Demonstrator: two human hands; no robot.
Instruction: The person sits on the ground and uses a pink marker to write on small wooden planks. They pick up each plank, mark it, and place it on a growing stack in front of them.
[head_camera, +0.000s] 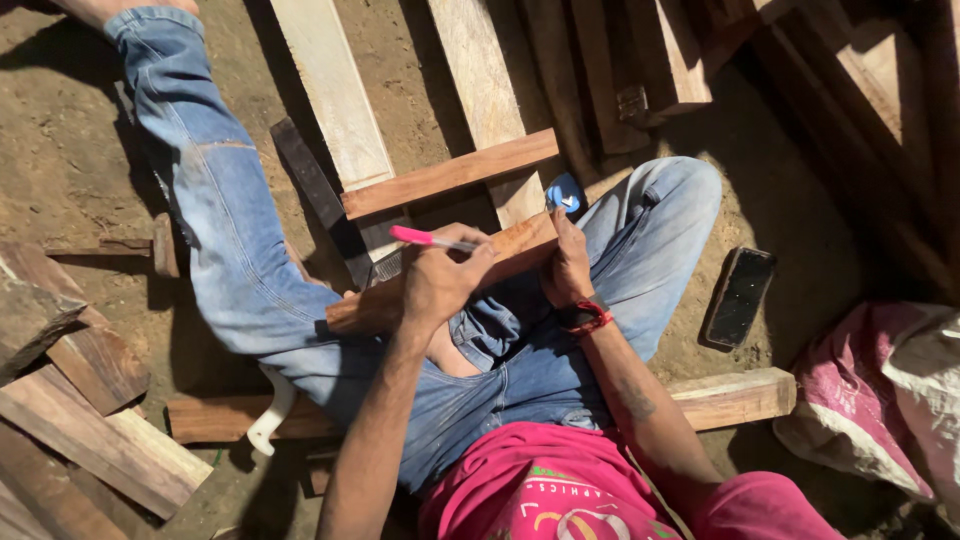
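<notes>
Rough matt wood strip (470, 265) lying under left grip (440, 285), which is pinching glossy pink plastic pen (425, 238); denim underneath looking soft, faded.

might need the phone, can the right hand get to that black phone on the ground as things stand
Probably yes. The black phone lies on open dirt beside the right leg, nothing over it, but the right hand is pressed on the wooden piece and would have to let go.

On the dirt to the person's right lies a dark rectangular phone (739, 296), screen up, black and unlit, tilted slightly, just beside the right knee. At the far right edge lies a crumpled pink-and-white sack (880, 400), partly out of view. No labels or signs can be made out.
</notes>
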